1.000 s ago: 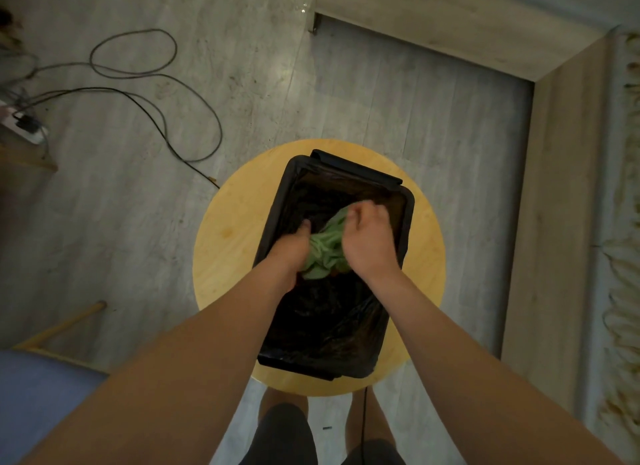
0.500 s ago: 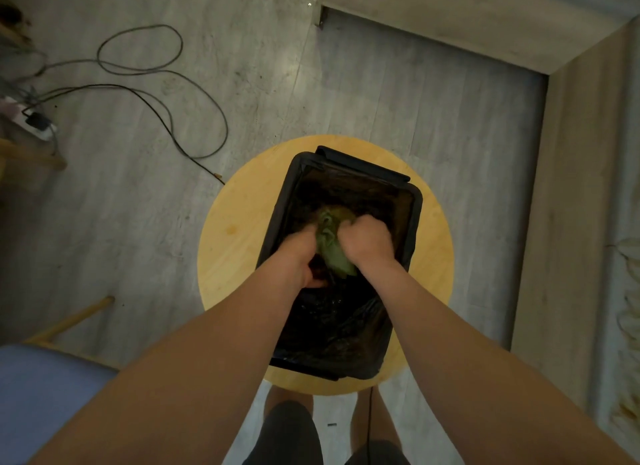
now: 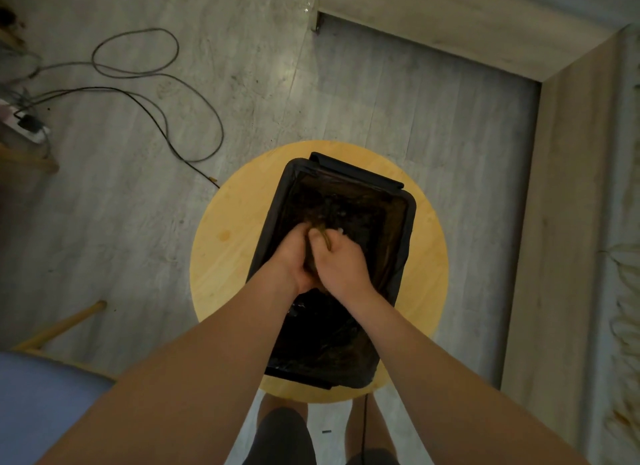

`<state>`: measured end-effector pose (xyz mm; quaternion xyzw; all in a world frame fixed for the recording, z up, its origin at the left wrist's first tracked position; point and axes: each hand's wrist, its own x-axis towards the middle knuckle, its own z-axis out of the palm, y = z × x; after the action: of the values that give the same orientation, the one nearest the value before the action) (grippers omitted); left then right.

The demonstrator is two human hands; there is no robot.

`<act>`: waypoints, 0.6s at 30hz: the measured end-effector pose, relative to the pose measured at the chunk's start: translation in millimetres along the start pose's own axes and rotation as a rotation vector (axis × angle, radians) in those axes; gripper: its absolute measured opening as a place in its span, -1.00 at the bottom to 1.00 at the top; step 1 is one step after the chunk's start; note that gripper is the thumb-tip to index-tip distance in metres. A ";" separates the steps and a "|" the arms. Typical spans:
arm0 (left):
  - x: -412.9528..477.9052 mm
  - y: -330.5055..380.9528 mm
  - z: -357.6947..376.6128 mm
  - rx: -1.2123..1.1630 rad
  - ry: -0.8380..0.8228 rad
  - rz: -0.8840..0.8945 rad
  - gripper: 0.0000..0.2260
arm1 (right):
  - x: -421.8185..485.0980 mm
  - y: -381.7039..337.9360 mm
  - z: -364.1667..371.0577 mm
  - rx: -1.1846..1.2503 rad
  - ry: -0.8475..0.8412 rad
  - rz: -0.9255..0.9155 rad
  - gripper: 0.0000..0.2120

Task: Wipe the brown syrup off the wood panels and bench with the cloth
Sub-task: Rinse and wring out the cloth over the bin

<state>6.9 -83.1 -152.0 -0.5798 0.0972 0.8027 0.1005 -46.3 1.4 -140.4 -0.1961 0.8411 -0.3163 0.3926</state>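
Head view, wringing stage. Left hand (image 3: pixel 294 256) and right hand (image 3: pixel 341 265) are pressed together, fingers curled round the cloth (image 3: pixel 325 239). The cloth is a dark twisted wad, almost hidden between them, held over the black bin (image 3: pixel 410 215) on the round desk (image 3: pixel 225 274). Whether the bin holds dark liquid or only a glossy liner cannot be told. Judgement: this is a squeeze-out between wipes, so the task is midway at best. A small brown spot (image 3: pixel 224 236) sits on the desk at 9 o'clock of the bin. At 3 o'clock the panel (image 3: pixel 568 222) looks clean. The pale strip (image 3: pixel 627 326) beyond it carries brownish streaks, probably syrup yet to be wiped.
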 end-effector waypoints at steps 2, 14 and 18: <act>1.6 1.7 0.6 0.057 0.012 0.062 -0.61 | -15.7 -3.4 -4.5 0.117 0.051 -0.081 -0.59; 2.5 2.6 -4.1 0.213 0.084 0.229 -0.74 | 34.9 23.2 -5.4 -0.404 0.084 0.012 -0.67; -6.4 0.5 -3.6 0.188 0.186 0.162 -0.64 | 36.0 22.2 2.6 -0.255 0.248 0.244 -0.58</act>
<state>12.1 -84.9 -147.0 -0.6297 0.2273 0.7385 0.0799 -68.3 -4.4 -176.2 -0.1004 0.9336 -0.1793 0.2935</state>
